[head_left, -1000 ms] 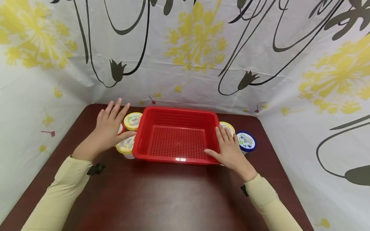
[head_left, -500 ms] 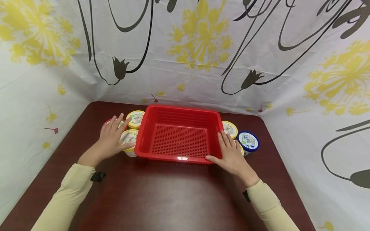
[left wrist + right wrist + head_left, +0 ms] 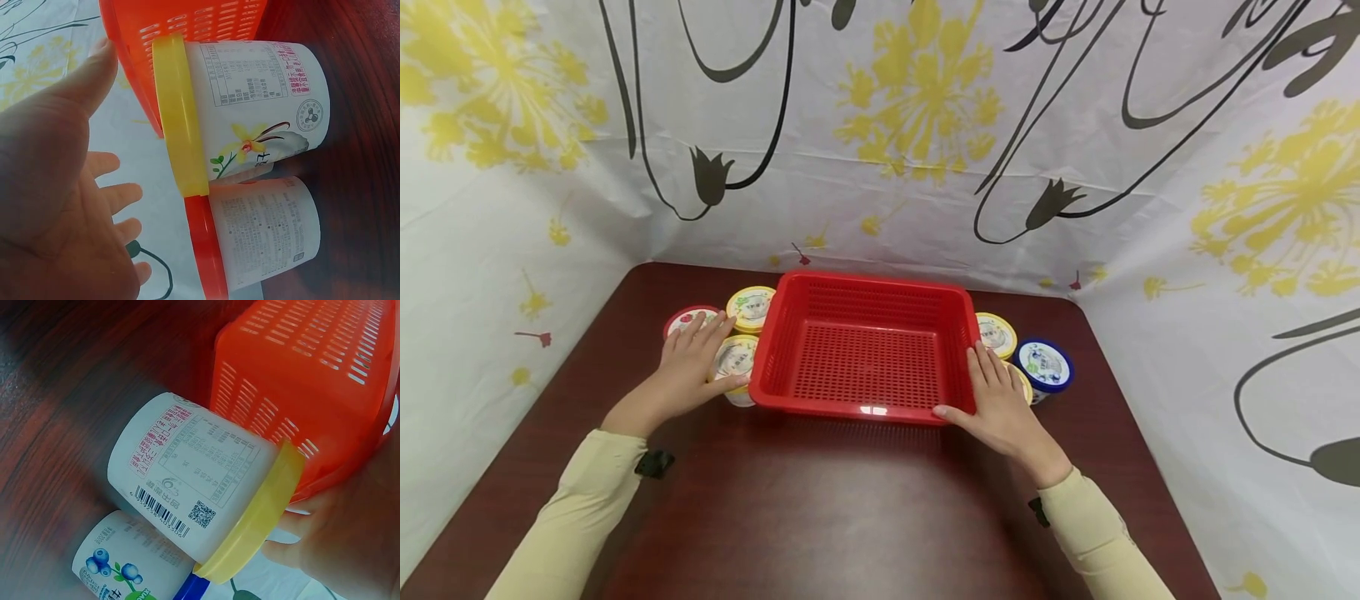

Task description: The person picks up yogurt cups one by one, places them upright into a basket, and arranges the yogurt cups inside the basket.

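A red plastic basket (image 3: 865, 362) with slotted walls sits in the middle, with nothing inside. My left hand (image 3: 673, 379) spreads its fingers over the left-hand tubs: a red-lidded tub (image 3: 683, 318), a yellow-lidded tub (image 3: 733, 357) and another yellow-lidded tub (image 3: 751, 307). In the left wrist view its thumb (image 3: 94, 75) points to the basket's rim; contact is unclear. My right hand (image 3: 1007, 412) lies with straight fingers along the basket's right side, thumb at its front corner. Under and beside it are two yellow-lidded tubs (image 3: 996, 335) and a blue-lidded tub (image 3: 1043, 365).
Everything stands on a dark red-brown table (image 3: 865, 517), near its back edge. A white sheet with yellow and dark flower prints (image 3: 880, 167) hangs behind and at both sides.
My left hand has come down and slightly back from beyond the tubs, uncovering the red lid. The right hand has barely shifted along the basket's side, and the view has moved slightly.
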`<state>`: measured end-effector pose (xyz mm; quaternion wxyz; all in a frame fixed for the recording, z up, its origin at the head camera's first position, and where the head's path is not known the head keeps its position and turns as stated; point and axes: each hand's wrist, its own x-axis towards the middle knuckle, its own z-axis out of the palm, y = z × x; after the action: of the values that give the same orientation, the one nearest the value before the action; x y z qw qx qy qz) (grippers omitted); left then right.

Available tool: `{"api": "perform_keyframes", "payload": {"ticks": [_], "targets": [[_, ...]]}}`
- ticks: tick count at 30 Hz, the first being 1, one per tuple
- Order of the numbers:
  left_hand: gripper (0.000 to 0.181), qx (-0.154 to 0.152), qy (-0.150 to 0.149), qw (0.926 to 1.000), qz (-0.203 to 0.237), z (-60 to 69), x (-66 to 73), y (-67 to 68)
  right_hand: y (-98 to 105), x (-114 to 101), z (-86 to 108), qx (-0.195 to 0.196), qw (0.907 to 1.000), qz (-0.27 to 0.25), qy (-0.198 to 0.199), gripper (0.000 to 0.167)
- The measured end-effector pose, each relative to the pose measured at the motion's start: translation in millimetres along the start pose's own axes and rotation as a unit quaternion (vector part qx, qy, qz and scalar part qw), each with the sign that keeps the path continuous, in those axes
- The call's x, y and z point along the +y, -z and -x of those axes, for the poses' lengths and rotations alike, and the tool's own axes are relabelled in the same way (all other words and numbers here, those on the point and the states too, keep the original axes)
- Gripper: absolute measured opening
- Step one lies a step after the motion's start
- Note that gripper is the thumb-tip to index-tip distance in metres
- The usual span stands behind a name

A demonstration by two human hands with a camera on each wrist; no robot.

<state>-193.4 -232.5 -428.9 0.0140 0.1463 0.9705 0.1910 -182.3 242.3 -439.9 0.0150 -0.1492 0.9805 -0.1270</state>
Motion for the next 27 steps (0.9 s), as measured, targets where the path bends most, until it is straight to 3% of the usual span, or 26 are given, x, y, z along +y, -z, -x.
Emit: {"api": "perform_keyframes", "payload": {"ticks": [11,19,27], "targets": [[0.101,-0.013,-0.01,0.9999,0.0,1.8,-5.5,-5.6,-2,2,-0.1,-0.006,0.9999,-0.011,-0.008,0.114],[0.099,-0.003,-0.029,0.9995,-0.007,0.0,-3.0,-5.7,-1,2,0.1,-0.011,0.9997,-0.017,-0.013,0.114],[0.105,-0.007,-0.017,0.9996,-0.022,-5.6,-2.3,-12.2,-2,2,-1.0,-0.011,0.9998,-0.008,-0.012,0.116]]}}
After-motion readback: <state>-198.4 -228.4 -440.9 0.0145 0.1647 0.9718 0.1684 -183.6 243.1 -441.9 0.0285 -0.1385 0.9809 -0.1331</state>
